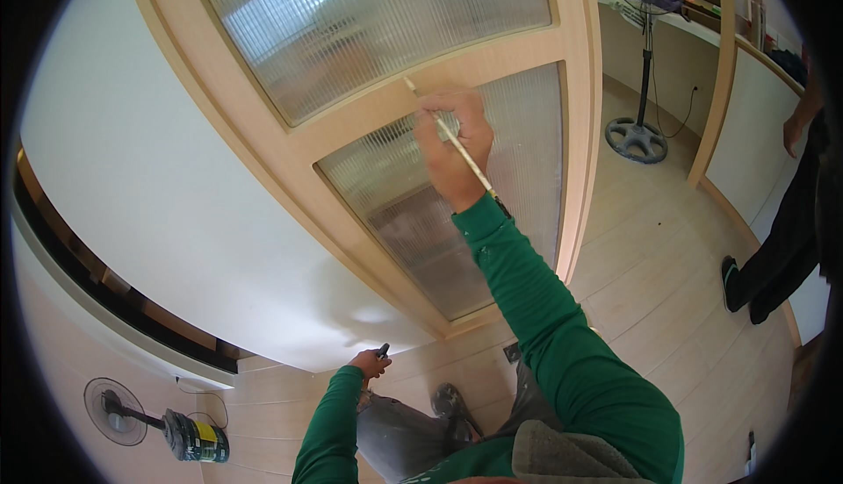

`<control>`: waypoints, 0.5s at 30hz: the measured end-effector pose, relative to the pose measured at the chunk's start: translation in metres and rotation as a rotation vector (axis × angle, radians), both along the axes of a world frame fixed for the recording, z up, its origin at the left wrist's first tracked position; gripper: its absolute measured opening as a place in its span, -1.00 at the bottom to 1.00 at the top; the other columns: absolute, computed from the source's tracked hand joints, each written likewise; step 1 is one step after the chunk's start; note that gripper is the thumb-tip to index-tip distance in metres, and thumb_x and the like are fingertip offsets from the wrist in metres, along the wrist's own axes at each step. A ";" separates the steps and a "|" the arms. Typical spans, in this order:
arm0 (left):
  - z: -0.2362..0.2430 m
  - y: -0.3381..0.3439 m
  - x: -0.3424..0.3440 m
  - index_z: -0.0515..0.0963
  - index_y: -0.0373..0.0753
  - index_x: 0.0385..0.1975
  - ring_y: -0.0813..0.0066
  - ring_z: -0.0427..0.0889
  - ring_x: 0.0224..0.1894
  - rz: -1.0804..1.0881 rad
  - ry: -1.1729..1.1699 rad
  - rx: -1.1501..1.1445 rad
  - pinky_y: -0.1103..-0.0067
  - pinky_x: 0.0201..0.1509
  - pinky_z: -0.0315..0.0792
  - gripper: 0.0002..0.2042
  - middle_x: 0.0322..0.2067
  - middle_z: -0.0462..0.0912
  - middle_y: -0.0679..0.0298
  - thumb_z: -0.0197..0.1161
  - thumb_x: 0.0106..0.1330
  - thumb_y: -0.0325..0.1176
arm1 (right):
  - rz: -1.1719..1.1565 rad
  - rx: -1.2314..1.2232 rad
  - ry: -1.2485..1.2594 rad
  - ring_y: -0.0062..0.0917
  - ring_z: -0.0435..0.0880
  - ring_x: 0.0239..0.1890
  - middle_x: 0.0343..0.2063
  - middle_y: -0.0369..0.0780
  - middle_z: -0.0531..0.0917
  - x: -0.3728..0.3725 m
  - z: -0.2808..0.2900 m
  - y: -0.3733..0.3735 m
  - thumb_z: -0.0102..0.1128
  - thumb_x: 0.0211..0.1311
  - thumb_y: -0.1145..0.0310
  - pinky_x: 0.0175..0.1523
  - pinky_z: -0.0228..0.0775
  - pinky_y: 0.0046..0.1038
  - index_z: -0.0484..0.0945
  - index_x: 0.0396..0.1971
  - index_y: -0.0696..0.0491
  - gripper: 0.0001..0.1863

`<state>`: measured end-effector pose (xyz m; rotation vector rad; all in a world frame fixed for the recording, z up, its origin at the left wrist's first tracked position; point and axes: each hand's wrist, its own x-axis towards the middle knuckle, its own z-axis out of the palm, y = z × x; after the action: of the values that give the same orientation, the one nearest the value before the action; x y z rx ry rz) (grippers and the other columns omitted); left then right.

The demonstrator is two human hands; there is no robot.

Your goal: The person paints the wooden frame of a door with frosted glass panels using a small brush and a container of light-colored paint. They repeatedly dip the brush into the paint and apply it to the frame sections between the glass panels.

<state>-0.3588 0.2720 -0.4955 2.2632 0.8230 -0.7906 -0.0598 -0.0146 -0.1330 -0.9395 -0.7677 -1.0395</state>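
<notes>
My right hand [457, 137] is closed on a thin cream stick [470, 161], like a brush handle, its upper tip over the pale wooden middle rail [356, 98] of a framed door with ribbed translucent panels [395, 10]. The stick's lower end, dark, lies by my green cuff. Lower down, beside the white panel [176, 221], my left hand [371, 363] is closed on a small black object [382, 351], too small to name.
Another person [781, 238] in dark trousers stands at the right by white cabinet fronts. A pedestal fan [644, 137] stands beside a cluttered counter [680, 23]. A second fan [123, 414] lies low at the left, beside a dark green container [195, 437].
</notes>
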 end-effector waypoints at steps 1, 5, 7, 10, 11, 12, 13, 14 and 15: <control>0.000 0.000 0.001 0.61 -0.28 0.03 0.39 0.76 -0.33 -0.004 -0.001 -0.001 0.42 -0.22 0.67 -0.56 -0.28 0.78 0.16 0.27 0.42 -0.01 | 0.000 -0.020 -0.022 -0.40 0.66 -0.11 -0.20 -0.17 0.68 -0.002 0.000 0.002 0.30 0.14 0.64 0.05 0.50 -0.40 0.63 -0.25 0.12 -0.82; -0.002 0.000 0.003 0.61 -0.27 0.03 0.39 0.76 -0.33 -0.011 -0.011 -0.011 0.42 -0.23 0.68 -0.57 -0.27 0.78 0.16 0.27 0.43 -0.01 | -0.015 -0.066 -0.111 -0.39 0.66 -0.11 -0.21 -0.18 0.68 -0.010 0.001 0.011 0.30 0.14 0.63 0.04 0.50 -0.39 0.63 -0.26 0.11 -0.83; -0.001 -0.001 0.001 0.61 -0.27 0.03 0.39 0.76 -0.33 -0.007 -0.014 -0.014 0.43 -0.26 0.67 -0.57 -0.27 0.78 0.16 0.26 0.43 -0.01 | -0.001 -0.036 -0.081 -0.38 0.66 -0.11 -0.23 -0.18 0.68 -0.012 0.000 0.012 0.30 0.14 0.63 0.03 0.50 -0.39 0.64 -0.27 0.10 -0.83; -0.001 -0.001 0.000 0.61 -0.26 0.04 0.39 0.76 -0.33 -0.002 -0.008 -0.011 0.44 -0.29 0.67 -0.57 -0.28 0.78 0.17 0.26 0.43 -0.01 | 0.020 0.034 0.021 -0.37 0.66 -0.12 -0.24 -0.18 0.69 -0.009 -0.003 0.010 0.30 0.13 0.63 0.02 0.50 -0.39 0.64 -0.28 0.10 -0.83; -0.003 0.000 0.000 0.61 -0.26 0.04 0.39 0.76 -0.34 -0.005 -0.004 -0.008 0.44 -0.31 0.67 -0.57 -0.28 0.78 0.17 0.26 0.43 -0.01 | 0.000 0.039 0.017 -0.37 0.66 -0.12 -0.24 -0.18 0.69 -0.006 -0.001 0.009 0.30 0.13 0.63 0.02 0.50 -0.39 0.64 -0.27 0.10 -0.83; -0.004 0.001 0.000 0.60 -0.26 0.04 0.39 0.76 -0.34 -0.008 0.000 -0.005 0.44 -0.32 0.67 -0.57 -0.28 0.78 0.17 0.26 0.43 -0.01 | -0.019 0.045 0.014 -0.37 0.66 -0.13 -0.25 -0.18 0.69 -0.004 0.001 0.008 0.30 0.14 0.63 0.02 0.50 -0.40 0.64 -0.27 0.10 -0.83; -0.004 0.001 0.001 0.60 -0.26 0.04 0.39 0.76 -0.34 -0.008 0.000 -0.006 0.44 -0.32 0.67 -0.57 -0.27 0.78 0.17 0.26 0.43 -0.01 | -0.027 0.011 -0.006 -0.37 0.66 -0.13 -0.25 -0.17 0.69 -0.006 0.001 0.008 0.30 0.14 0.63 0.02 0.50 -0.40 0.64 -0.27 0.10 -0.83; -0.005 0.002 0.001 0.60 -0.26 0.04 0.39 0.76 -0.34 -0.008 0.000 -0.006 0.44 -0.32 0.67 -0.57 -0.27 0.78 0.16 0.26 0.43 -0.01 | -0.035 -0.022 -0.025 -0.38 0.66 -0.13 -0.25 -0.17 0.68 -0.008 0.002 0.008 0.29 0.14 0.63 0.02 0.50 -0.40 0.64 -0.27 0.10 -0.84; -0.005 0.002 0.001 0.60 -0.26 0.04 0.40 0.76 -0.34 -0.007 0.001 -0.006 0.44 -0.32 0.67 -0.57 -0.27 0.78 0.16 0.26 0.43 -0.01 | -0.043 -0.056 -0.045 -0.38 0.66 -0.13 -0.25 -0.17 0.68 -0.010 0.002 0.008 0.29 0.15 0.63 0.03 0.50 -0.40 0.64 -0.27 0.11 -0.84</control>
<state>-0.3580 0.2739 -0.5009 2.2616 0.8120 -0.7961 -0.0701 -0.0067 -0.1306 -0.9866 -0.8201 -1.0843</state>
